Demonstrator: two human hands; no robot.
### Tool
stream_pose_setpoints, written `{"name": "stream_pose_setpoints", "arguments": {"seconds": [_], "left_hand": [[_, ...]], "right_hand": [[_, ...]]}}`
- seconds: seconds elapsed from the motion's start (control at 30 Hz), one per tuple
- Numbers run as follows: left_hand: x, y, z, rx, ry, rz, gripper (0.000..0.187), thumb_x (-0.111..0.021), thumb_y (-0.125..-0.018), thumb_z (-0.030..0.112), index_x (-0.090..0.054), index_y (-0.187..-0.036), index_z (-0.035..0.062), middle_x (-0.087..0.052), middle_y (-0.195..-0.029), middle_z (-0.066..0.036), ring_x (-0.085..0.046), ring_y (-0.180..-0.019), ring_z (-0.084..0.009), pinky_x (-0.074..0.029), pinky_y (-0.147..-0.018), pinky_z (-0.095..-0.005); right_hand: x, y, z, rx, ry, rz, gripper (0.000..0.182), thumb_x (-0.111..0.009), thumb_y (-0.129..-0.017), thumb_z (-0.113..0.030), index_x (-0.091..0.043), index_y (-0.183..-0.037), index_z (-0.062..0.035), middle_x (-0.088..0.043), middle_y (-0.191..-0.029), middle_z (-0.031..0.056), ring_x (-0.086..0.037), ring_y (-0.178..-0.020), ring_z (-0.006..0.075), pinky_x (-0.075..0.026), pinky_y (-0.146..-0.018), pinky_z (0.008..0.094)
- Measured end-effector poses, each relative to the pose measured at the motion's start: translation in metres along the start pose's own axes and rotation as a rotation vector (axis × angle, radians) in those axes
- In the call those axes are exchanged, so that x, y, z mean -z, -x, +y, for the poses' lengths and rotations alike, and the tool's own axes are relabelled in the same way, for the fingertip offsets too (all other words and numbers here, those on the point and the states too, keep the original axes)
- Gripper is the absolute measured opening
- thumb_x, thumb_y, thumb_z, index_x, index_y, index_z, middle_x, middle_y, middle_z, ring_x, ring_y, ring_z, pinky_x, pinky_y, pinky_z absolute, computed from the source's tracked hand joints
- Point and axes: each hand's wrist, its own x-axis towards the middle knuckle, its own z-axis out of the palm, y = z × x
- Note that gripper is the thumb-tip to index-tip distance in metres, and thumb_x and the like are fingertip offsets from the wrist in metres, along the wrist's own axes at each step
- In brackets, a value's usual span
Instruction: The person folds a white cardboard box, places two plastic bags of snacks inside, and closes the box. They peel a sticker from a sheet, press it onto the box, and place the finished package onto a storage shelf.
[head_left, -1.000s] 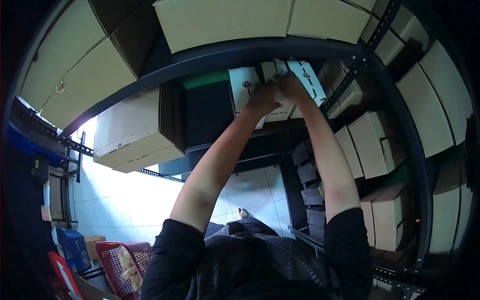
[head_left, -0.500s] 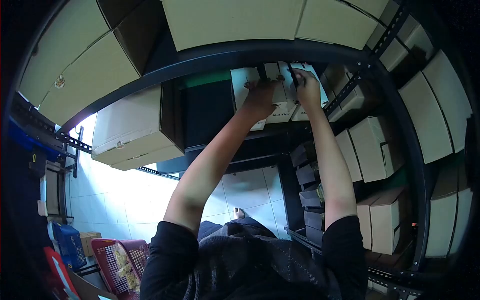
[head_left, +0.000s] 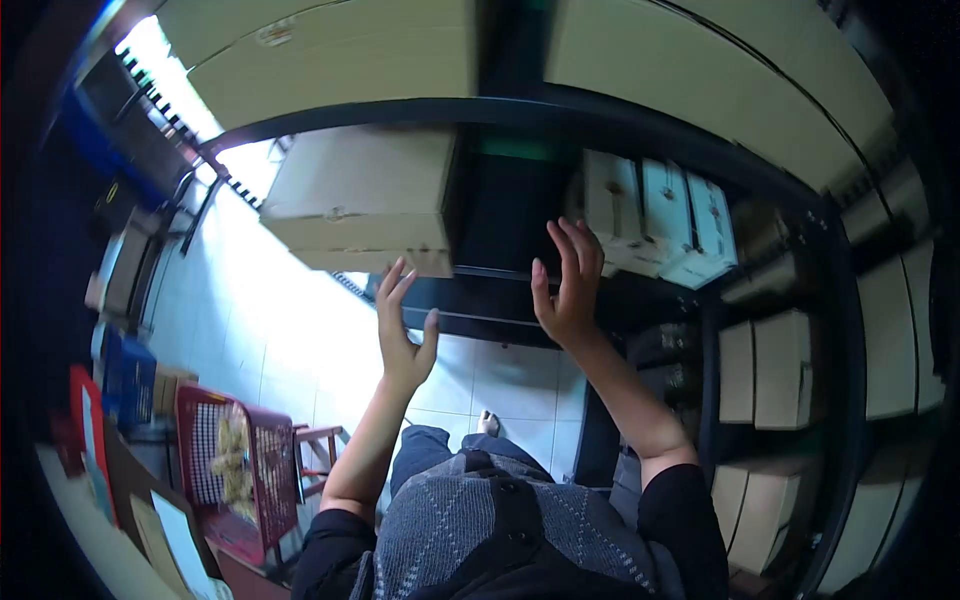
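My left hand [head_left: 404, 330] is raised in front of the shelf, fingers apart and holding nothing. Just above its fingertips is the lower edge of a large cardboard box [head_left: 355, 195]. My right hand [head_left: 572, 285] is also open, with its fingers spread and nothing in them. Close by on its right, several narrow white boxes [head_left: 665, 215] stand side by side on the dark shelf. A dark gap lies between the cardboard box and the white boxes. Neither hand appears to touch a box.
A dark metal shelf beam [head_left: 520, 112] curves overhead, with larger cardboard boxes [head_left: 700, 80] above it. More cardboard boxes [head_left: 780, 365] fill the rack on the right. At lower left stand a red plastic basket [head_left: 275, 480] holding bagged items and a blue crate [head_left: 128, 380].
Both hands have come away from the white boxes and opened, moving lower and to the left. The view has turned, so the shelf's contents appear further right.
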Motion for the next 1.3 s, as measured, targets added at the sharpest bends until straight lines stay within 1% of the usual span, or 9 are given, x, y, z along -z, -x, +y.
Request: {"name": "stream_pose_setpoints", "arguments": {"seconds": [0.13, 0.27, 0.33, 0.4, 0.6, 0.83, 1.07, 1.17, 1.3], "left_hand": [[0.069, 0.054, -0.015, 0.163, -0.214, 0.173, 0.048, -0.050, -0.090, 0.023, -0.039, -0.131, 0.0005, -0.035, -0.141, -0.023, -0.026, -0.136, -0.0382, -0.019, -0.111, -0.0494], [0.131, 0.101, -0.014, 0.265, -0.307, 0.333, 0.051, -0.050, -0.089, 0.022, -0.037, -0.133, 0.0009, -0.032, -0.144, -0.022, -0.024, -0.137, -0.0375, -0.017, -0.111, -0.0490], [0.163, 0.125, -0.009, 0.350, -0.434, 0.382, 0.053, -0.050, -0.087, 0.021, -0.036, -0.134, 0.0014, -0.030, -0.144, -0.021, -0.024, -0.137, -0.0360, -0.017, -0.111, -0.0481], [0.190, 0.155, -0.013, 0.401, -0.423, 0.534, 0.054, -0.052, -0.084, 0.020, -0.037, -0.133, 0.0027, -0.030, -0.144, -0.021, -0.023, -0.137, -0.0384, -0.017, -0.110, -0.0517], [0.287, 0.252, 0.016, 0.603, -0.615, 0.767, 0.058, -0.054, -0.083, 0.017, -0.035, -0.136, 0.0031, -0.024, -0.147, -0.019, -0.019, -0.138, -0.0378, -0.017, -0.111, -0.0485], [0.394, 0.372, 0.069, 0.833, -0.912, 1.023, 0.057, -0.050, -0.088, 0.019, -0.030, -0.138, -0.0005, -0.025, -0.146, -0.019, -0.023, -0.136, -0.0336, -0.017, -0.112, -0.0448], [0.447, 0.473, 0.125, 1.031, -1.071, 1.352, 0.053, -0.050, -0.090, 0.016, -0.031, -0.137, 0.0021, -0.026, -0.145, -0.017, -0.023, -0.137, -0.0328, -0.020, -0.111, -0.0443], [0.450, 0.509, 0.142, 1.112, -1.105, 1.469, 0.055, -0.051, -0.090, 0.023, -0.032, -0.138, 0.0039, -0.024, -0.145, -0.020, -0.023, -0.135, -0.0370, -0.020, -0.109, -0.0483], [0.454, 0.542, 0.160, 1.242, -1.169, 1.627, 0.054, -0.052, -0.090, 0.021, -0.032, -0.138, 0.0044, -0.024, -0.145, -0.021, -0.024, -0.135, -0.0365, -0.022, -0.110, -0.0476]], "right_hand": [[-0.053, 0.003, -0.057, 0.086, -0.191, -0.078, 0.051, -0.057, -0.084, -0.011, -0.043, -0.132, -0.0052, -0.037, -0.137, 0.0170, -0.030, -0.130, 0.0382, -0.025, -0.107, 0.0498], [-0.096, 0.013, -0.117, 0.247, -0.328, -0.126, 0.052, -0.057, -0.083, -0.010, -0.041, -0.132, 0.0000, -0.039, -0.136, 0.0182, -0.029, -0.130, 0.0409, -0.023, -0.108, 0.0509], [-0.109, 0.022, -0.149, 0.276, -0.409, -0.187, 0.054, -0.059, -0.082, -0.011, -0.042, -0.133, -0.0039, -0.037, -0.136, 0.0192, -0.029, -0.129, 0.0418, -0.025, -0.106, 0.0529], [-0.125, 0.035, -0.178, 0.253, -0.443, -0.249, 0.053, -0.058, -0.082, -0.011, -0.043, -0.132, -0.0033, -0.038, -0.135, 0.0197, -0.030, -0.129, 0.0420, -0.025, -0.106, 0.0535], [-0.174, 0.076, -0.294, 0.370, -0.608, -0.379, 0.057, -0.059, -0.080, -0.010, -0.039, -0.133, 0.0001, -0.036, -0.136, 0.0204, -0.025, -0.132, 0.0419, -0.022, -0.107, 0.0535], [-0.215, 0.138, -0.452, 0.476, -0.870, -0.596, 0.060, -0.058, -0.082, -0.012, -0.035, -0.135, -0.0008, -0.033, -0.138, 0.0208, -0.022, -0.134, 0.0425, -0.020, -0.108, 0.0531], [-0.231, 0.206, -0.583, 0.569, -1.077, -0.791, 0.058, -0.059, -0.086, -0.016, -0.036, -0.136, -0.0008, -0.034, -0.139, 0.0213, -0.022, -0.134, 0.0419, -0.018, -0.110, 0.0519], [-0.242, 0.239, -0.626, 0.643, -1.153, -0.920, 0.059, -0.061, -0.084, -0.015, -0.038, -0.136, -0.0006, -0.036, -0.138, 0.0214, -0.024, -0.134, 0.0421, -0.019, -0.109, 0.0518], [-0.253, 0.282, -0.689, 0.741, -1.222, -1.116, 0.061, -0.062, -0.081, -0.013, -0.038, -0.136, -0.0027, -0.037, -0.136, 0.0220, -0.025, -0.133, 0.0429, -0.020, -0.109, 0.0518]]}}
